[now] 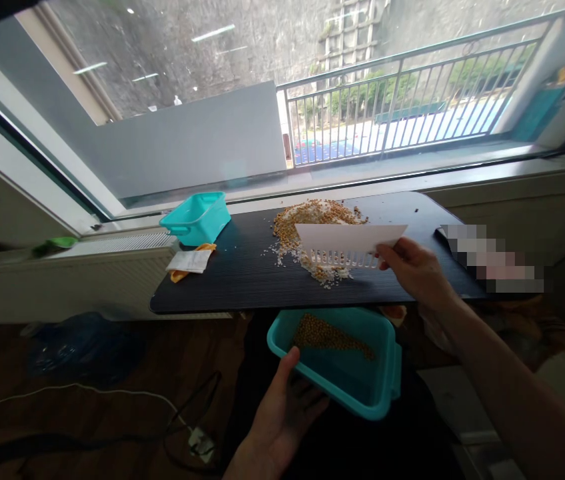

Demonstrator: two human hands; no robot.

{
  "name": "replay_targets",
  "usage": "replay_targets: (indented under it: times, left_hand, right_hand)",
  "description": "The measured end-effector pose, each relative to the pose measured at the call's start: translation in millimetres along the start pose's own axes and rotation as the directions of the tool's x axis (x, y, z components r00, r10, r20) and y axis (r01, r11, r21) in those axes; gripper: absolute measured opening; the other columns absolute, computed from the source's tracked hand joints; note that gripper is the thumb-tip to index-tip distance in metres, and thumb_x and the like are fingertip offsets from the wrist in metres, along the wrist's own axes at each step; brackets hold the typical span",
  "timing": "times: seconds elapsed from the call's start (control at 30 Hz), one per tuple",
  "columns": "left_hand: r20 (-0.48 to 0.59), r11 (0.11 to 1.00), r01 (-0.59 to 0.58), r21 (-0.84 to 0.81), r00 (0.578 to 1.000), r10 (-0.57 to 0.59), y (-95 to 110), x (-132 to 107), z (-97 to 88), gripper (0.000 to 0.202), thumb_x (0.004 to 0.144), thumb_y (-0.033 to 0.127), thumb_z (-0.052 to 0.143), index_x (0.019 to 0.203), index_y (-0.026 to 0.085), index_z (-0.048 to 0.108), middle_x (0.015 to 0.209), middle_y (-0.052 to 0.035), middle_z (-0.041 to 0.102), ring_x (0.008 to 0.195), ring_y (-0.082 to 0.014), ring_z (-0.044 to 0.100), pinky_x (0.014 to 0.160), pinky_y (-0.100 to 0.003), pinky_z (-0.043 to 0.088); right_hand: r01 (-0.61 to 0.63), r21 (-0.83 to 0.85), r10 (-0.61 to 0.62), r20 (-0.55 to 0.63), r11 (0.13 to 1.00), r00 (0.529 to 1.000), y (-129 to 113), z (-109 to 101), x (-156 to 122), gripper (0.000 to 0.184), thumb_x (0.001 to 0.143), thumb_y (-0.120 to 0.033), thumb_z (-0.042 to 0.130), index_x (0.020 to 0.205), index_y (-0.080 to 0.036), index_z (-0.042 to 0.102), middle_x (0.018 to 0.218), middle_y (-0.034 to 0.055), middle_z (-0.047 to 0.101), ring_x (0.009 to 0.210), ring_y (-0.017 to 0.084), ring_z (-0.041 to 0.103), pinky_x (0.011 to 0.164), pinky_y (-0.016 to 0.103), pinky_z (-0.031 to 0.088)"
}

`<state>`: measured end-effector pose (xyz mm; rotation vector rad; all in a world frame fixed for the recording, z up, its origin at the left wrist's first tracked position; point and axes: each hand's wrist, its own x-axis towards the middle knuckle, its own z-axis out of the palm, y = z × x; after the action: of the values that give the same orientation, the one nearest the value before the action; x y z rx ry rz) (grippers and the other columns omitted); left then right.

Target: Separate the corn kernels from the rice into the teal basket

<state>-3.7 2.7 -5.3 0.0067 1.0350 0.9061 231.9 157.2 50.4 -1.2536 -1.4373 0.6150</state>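
Observation:
My right hand (415, 270) pinches the right end of a white sheet with a comb-like slotted lower edge (347, 237). The sheet is tilted over a mixed heap of yellow beans and white rice-like grains (312, 212) on the dark tabletop (242, 267). Part of the heap is hidden behind it, and grains show through its slots. Below the table's front edge, my left hand (285, 413) grips the near left side of a teal plastic basin (375, 408), thumb over the rim and fingers under it. Yellow beans (325, 333) lie along the basin's far side.
A second teal basin (197, 227) stands at the table's back left, near a folded white paper (190, 261) on something orange. A blurred-out item (492, 260) lies at the right end. Behind is a window; a white cord with a plug (201, 443) lies on the floor.

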Motion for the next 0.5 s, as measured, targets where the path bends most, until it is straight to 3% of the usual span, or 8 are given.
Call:
replay_targets:
  times: [0.13, 0.37, 0.5]
  left_hand:
    - [0.003, 1.0, 0.004, -0.005, 1.0, -0.004, -0.2, 1.1, -0.9, 0.067, 0.081, 0.054, 0.06, 0.131, 0.011, 0.048, 0.126, -0.0185, 0.061, 0.108, -0.0301, 0.063, 0.097, -0.042, 0.046]
    - [0.015, 1.0, 0.024, 0.008, 1.0, -0.024, 1.9, -1.6, 1.1, 0.064, 0.082, 0.055, 0.057, 0.129, 0.011, 0.051, 0.126, -0.0173, 0.061, 0.11, -0.0295, 0.062, 0.098, -0.041, 0.045]
    - [0.011, 1.0, 0.008, 0.012, 1.0, -0.008, 2.0, -2.9, 2.7, 0.066, 0.081, 0.055, 0.059, 0.13, 0.011, 0.051, 0.126, -0.0179, 0.061, 0.109, -0.0297, 0.062, 0.098, -0.042, 0.045]
  right_hand:
    - [0.0, 0.046, 0.0, 0.014, 0.999, 1.0, 5.9, 0.8, -1.5, 0.024, 0.075, -0.044, 0.064, 0.074, -0.021, 0.06, 0.057, -0.0024, 0.058, 0.052, 0.012, 0.053, 0.054, 0.027, 0.045]
    - [0.001, 0.05, -0.004, 0.059, 0.999, 0.998, -6.0, 4.8, -10.7, 0.023, 0.077, -0.043, 0.065, 0.072, -0.022, 0.061, 0.057, -0.0026, 0.059, 0.052, 0.012, 0.055, 0.054, 0.025, 0.047]
    - [-0.02, 0.064, 0.018, 0.028, 0.998, 0.999, -8.1, 3.9, -11.9, 0.021, 0.076, -0.042, 0.065, 0.072, -0.022, 0.06, 0.057, -0.0029, 0.058, 0.052, 0.012, 0.054, 0.054, 0.025, 0.047]
